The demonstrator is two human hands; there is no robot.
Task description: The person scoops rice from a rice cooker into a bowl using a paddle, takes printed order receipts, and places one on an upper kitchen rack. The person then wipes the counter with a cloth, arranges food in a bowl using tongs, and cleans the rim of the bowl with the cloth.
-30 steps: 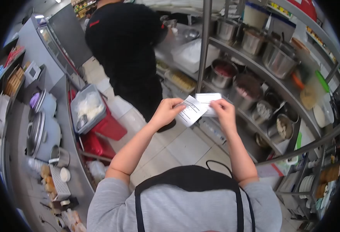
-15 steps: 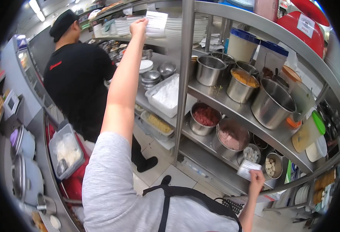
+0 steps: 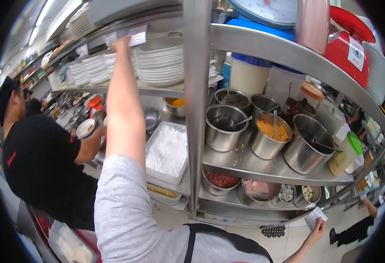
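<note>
My left hand (image 3: 121, 42) is raised high at the end of a stretched arm, its fingers closed on a printed paper slip (image 3: 137, 35). That slip is at the edge of the upper shelf, just above stacked white bowls (image 3: 159, 63). Low on the right, my right hand (image 3: 318, 228) pinches another paper slip (image 3: 314, 218) with printing on it. It is held out past the lower shelf, near a pot of whitish pieces (image 3: 307, 193).
A co-worker in black (image 3: 43, 153) stands close on my left, holding a bowl (image 3: 85, 128). A metal post (image 3: 196, 109) rises ahead. Steel pots (image 3: 227, 131) fill the shelf to its right; a tub of white powder (image 3: 166, 151) sits left. Another person (image 3: 354, 228) is at far right.
My view has tilted up and come nearer the shelves. The left hand with its slip now appears further left, over the bowls. The co-worker also appears further left, with a bowl visible.
</note>
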